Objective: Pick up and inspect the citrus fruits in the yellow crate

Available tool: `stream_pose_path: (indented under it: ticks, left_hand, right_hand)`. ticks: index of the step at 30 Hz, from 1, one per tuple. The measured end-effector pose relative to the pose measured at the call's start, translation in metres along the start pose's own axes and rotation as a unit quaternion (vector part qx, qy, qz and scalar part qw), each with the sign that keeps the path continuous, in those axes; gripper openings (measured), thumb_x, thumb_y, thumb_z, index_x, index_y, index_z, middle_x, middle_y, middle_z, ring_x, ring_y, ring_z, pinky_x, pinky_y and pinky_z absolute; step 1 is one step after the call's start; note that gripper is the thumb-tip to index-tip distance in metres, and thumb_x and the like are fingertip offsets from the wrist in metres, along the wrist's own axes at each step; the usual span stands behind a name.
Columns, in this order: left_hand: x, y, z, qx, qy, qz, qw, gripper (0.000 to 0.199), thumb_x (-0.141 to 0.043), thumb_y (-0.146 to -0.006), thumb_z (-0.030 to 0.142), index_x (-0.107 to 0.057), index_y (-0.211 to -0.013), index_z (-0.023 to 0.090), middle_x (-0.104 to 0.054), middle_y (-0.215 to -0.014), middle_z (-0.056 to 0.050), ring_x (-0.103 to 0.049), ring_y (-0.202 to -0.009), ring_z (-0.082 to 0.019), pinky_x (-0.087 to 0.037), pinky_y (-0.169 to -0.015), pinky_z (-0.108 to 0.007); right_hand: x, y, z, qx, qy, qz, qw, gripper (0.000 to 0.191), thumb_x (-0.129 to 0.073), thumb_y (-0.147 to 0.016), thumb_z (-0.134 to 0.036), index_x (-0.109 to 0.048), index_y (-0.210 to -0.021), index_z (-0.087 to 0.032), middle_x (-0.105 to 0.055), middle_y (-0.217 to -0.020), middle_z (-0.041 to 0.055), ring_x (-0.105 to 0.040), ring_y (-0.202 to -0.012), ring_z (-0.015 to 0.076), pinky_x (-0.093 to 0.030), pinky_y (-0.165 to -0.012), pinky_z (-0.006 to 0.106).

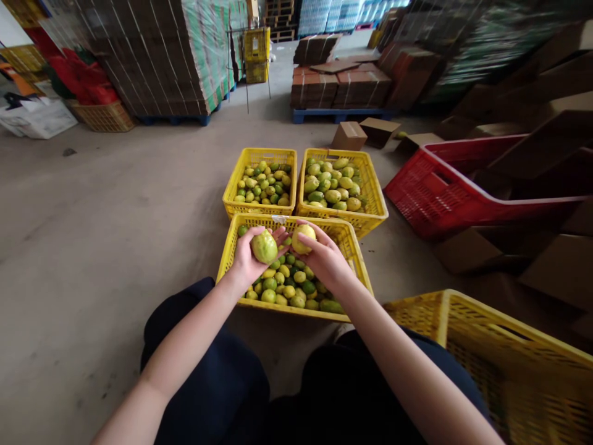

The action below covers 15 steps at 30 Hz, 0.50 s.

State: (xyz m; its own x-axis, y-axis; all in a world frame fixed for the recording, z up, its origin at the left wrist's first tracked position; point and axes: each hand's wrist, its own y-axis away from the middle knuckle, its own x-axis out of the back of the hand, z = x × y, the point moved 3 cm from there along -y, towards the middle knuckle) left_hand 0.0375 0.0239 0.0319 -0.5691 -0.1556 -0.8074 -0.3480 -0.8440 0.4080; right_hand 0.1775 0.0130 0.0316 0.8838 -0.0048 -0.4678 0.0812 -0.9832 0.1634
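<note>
My left hand [252, 256] holds a green-yellow fruit [265, 247] between thumb and fingers. Close beside it, my right hand [319, 250] grips a paler yellow fruit [303, 239]. Both hands are above the near yellow crate [362, 272], which holds many green and yellow fruits [296, 290]. Behind it stand two more yellow crates, the left one [231, 185] with smaller fruits and the right one [377, 191] with larger ones.
At the right are a red crate [435, 213] with cardboard inside, loose cardboard boxes [477, 250] and a yellow crate [509, 334] near my leg. Small boxes [349, 136] lie on the floor beyond the fruit crates. Stacked pallets [148, 62] stand farther back.
</note>
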Motion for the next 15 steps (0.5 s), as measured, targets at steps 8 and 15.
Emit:
stream_pose_path:
  ticks: [8, 15]
  left_hand:
    - [-0.016, 0.001, -0.020, 0.015, -0.041, -0.071, 0.997, 0.028, -0.049, -0.063, 0.022, -0.062, -0.088, 0.019, -0.068, -0.084, -0.005, -0.063, -0.088, -0.022, -0.051, -0.076, -0.035]
    - [-0.015, -0.005, -0.031, 0.005, -0.018, -0.049, 0.999, 0.020, -0.051, -0.059, 0.020, -0.059, -0.077, 0.017, -0.065, -0.071, -0.002, -0.063, -0.084, -0.021, -0.049, -0.075, -0.030]
  right_hand:
    - [-0.010, 0.004, -0.011, 0.275, 0.391, 0.074, 0.875, 0.053, -0.059, -0.077, -0.040, -0.048, -0.126, -0.024, -0.054, -0.121, 0.0105, -0.049, -0.111, 0.0268, -0.034, -0.099, 0.048]
    - [-0.018, 0.011, -0.014, 0.263, 0.521, 0.010, 0.812, 0.053, -0.033, -0.090, -0.044, -0.029, -0.139, -0.025, -0.041, -0.134, 0.0122, -0.041, -0.121, 0.0263, -0.031, -0.101, 0.048]
